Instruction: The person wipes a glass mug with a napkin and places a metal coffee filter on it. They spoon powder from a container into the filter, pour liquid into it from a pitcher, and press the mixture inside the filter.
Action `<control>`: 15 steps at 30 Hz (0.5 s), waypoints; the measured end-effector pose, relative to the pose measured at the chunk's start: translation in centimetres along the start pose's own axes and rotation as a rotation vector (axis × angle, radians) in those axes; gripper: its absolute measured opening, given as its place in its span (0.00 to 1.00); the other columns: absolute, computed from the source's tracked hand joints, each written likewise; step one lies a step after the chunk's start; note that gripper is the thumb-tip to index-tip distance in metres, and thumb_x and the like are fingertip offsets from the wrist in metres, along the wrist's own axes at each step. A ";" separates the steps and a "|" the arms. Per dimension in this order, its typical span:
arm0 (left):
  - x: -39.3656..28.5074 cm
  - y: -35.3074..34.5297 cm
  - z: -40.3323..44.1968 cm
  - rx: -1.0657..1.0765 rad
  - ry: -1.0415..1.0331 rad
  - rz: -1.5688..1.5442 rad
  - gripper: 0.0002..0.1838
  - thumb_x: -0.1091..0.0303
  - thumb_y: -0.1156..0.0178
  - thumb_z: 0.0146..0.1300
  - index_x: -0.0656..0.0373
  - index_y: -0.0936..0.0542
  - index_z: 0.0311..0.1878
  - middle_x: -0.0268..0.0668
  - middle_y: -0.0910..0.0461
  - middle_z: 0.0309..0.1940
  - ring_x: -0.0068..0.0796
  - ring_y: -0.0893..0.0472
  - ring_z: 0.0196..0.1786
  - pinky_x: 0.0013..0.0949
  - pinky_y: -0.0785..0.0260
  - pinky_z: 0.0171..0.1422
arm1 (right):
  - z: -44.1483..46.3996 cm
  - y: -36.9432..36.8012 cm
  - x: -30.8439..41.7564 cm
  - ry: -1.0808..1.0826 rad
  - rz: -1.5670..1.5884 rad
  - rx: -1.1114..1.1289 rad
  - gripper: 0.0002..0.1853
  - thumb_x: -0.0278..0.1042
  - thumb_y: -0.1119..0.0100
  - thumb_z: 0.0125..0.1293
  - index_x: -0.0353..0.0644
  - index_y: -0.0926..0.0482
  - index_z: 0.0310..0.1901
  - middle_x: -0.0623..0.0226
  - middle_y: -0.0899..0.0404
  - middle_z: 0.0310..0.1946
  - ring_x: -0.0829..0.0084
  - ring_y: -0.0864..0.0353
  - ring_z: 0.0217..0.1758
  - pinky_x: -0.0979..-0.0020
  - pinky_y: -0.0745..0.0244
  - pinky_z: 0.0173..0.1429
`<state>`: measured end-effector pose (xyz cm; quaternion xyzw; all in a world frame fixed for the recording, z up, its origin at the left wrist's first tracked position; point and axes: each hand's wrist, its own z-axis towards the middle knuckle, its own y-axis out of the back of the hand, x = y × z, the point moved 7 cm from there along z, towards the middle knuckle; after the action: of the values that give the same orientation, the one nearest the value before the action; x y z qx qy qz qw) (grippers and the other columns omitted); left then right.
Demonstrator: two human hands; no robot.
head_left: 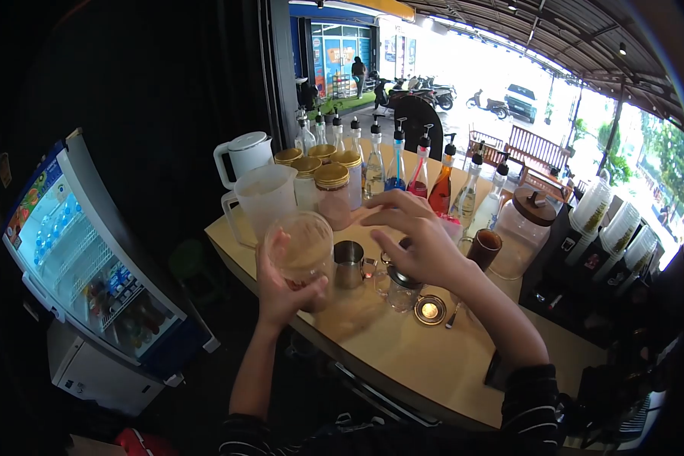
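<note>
My left hand [275, 283] is wrapped round a clear, wide container [305, 247], slightly tilted and held over the counter's left edge. What is inside it is too blurred to tell. My right hand [425, 239] hovers over the counter with fingers apart and nothing visible in them. Beneath it stand a clear glass vessel with a dark top [404, 295] and, to the left, a small metal pitcher [349, 266]. A round metal piece [430, 310] lies on the wooden counter [357, 334] beside a spoon [454, 315].
Behind my hands are a translucent jug [266, 199], a white pitcher [249, 158], several gold-lidded jars [332, 199] and a row of pump bottles [441, 190]. To the right stand a brown glass [485, 248], a large lidded jar [520, 239] and stacked cups [589, 207]. A drinks fridge [91, 251] is at left.
</note>
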<state>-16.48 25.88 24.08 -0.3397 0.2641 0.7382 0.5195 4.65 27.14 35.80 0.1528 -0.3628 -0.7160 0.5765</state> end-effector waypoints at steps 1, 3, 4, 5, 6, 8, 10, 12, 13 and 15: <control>0.9 -0.4 0.3 0.001 0.062 -0.091 0.51 0.72 0.24 0.38 0.65 0.42 0.67 0.45 0.37 0.58 0.36 0.36 0.66 0.40 0.44 0.71 | -1.2 0.4 -1.2 -0.089 0.042 -0.044 0.09 0.27 0.43 0.60 0.39 0.19 0.41 0.62 0.25 0.47 0.63 0.25 0.53 0.60 0.34 0.60; 3.2 -0.8 0.7 0.008 0.058 -0.018 0.51 0.72 0.24 0.38 0.65 0.42 0.67 0.45 0.37 0.58 0.36 0.36 0.66 0.40 0.44 0.71 | -3.5 1.1 -2.9 -0.243 0.124 -0.084 0.08 0.27 0.40 0.60 0.37 0.19 0.41 0.61 0.25 0.48 0.61 0.24 0.51 0.61 0.29 0.56; 4.2 -1.0 0.9 0.016 0.046 0.058 0.50 0.71 0.25 0.39 0.65 0.42 0.67 0.45 0.37 0.59 0.37 0.36 0.66 0.39 0.44 0.71 | -4.5 1.4 -3.1 -0.250 0.123 -0.085 0.08 0.27 0.40 0.60 0.37 0.19 0.41 0.61 0.25 0.48 0.61 0.24 0.51 0.61 0.29 0.56; 5.4 -1.3 1.0 0.024 0.049 0.056 0.50 0.71 0.25 0.39 0.65 0.42 0.67 0.45 0.37 0.59 0.37 0.36 0.66 0.39 0.44 0.71 | -5.4 1.7 -3.5 -0.286 0.106 -0.090 0.08 0.27 0.40 0.60 0.37 0.19 0.41 0.61 0.25 0.48 0.62 0.24 0.51 0.62 0.29 0.56; 6.1 -1.6 1.1 0.010 0.056 0.050 0.50 0.71 0.25 0.40 0.65 0.42 0.67 0.45 0.37 0.59 0.37 0.36 0.66 0.39 0.44 0.71 | -6.4 1.8 -3.9 -0.324 0.089 -0.095 0.08 0.26 0.40 0.60 0.36 0.19 0.41 0.61 0.25 0.48 0.62 0.23 0.51 0.62 0.29 0.56; 7.5 -1.9 1.3 0.007 0.064 0.040 0.50 0.71 0.25 0.40 0.66 0.43 0.67 0.45 0.37 0.59 0.37 0.36 0.66 0.39 0.43 0.71 | -7.9 2.2 -4.7 -0.346 0.059 -0.120 0.08 0.25 0.40 0.60 0.36 0.19 0.41 0.61 0.24 0.47 0.61 0.23 0.50 0.64 0.29 0.56; 8.1 -1.8 1.7 -0.003 0.064 -0.003 0.49 0.71 0.25 0.42 0.66 0.43 0.67 0.45 0.38 0.60 0.37 0.36 0.66 0.38 0.43 0.70 | -9.0 3.2 -5.0 -0.307 -0.011 -0.218 0.09 0.25 0.39 0.59 0.37 0.18 0.42 0.63 0.23 0.45 0.70 0.22 0.46 0.72 0.29 0.46; 9.1 -1.8 2.5 -0.002 0.048 -0.009 0.49 0.71 0.25 0.42 0.66 0.43 0.67 0.46 0.38 0.60 0.37 0.37 0.66 0.38 0.43 0.70 | -9.5 4.1 -6.2 -0.348 0.011 -0.260 0.09 0.24 0.40 0.59 0.37 0.19 0.42 0.62 0.22 0.41 0.66 0.22 0.46 0.68 0.29 0.52; 9.4 -1.8 3.0 -0.011 0.028 -0.009 0.49 0.71 0.25 0.43 0.66 0.44 0.67 0.46 0.38 0.60 0.37 0.37 0.66 0.38 0.44 0.70 | -10.1 4.3 -7.9 -0.438 0.072 -0.302 0.09 0.25 0.41 0.60 0.36 0.19 0.43 0.63 0.22 0.41 0.69 0.22 0.45 0.70 0.28 0.50; 10.3 -2.2 3.8 -0.018 0.037 -0.052 0.48 0.70 0.26 0.43 0.66 0.44 0.66 0.46 0.38 0.60 0.37 0.37 0.66 0.39 0.44 0.70 | -11.6 3.6 -12.1 -0.576 0.266 -0.405 0.09 0.27 0.43 0.64 0.35 0.19 0.43 0.67 0.21 0.39 0.77 0.23 0.43 0.75 0.28 0.46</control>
<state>-17.62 35.53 18.39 -0.3648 0.2582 0.7202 0.5307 18.10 34.19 27.95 -0.2203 -0.3777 -0.7059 0.5572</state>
